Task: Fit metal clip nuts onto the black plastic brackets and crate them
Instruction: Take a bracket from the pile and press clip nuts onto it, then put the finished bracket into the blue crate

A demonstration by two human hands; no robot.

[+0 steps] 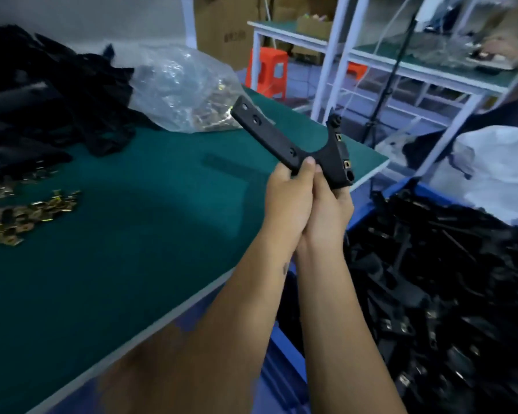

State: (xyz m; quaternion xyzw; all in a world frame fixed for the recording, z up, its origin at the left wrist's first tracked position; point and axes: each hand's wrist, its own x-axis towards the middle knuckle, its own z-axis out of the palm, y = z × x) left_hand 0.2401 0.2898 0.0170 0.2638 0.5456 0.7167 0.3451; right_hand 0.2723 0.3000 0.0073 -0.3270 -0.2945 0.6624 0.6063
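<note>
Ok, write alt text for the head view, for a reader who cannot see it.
Both hands, left hand and right hand, hold up a black plastic bracket with brass clip nuts fitted, over the edge of a green table. Loose clip nuts lie at left; a blue crate of brackets sits at right.

Black bracket [284, 137], green table [162, 186]

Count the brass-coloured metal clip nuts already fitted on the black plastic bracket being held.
2: one clip nut near the upper end of the black plastic bracket's short crosspiece, one near its lower end. Others may sit on hidden faces.
</note>
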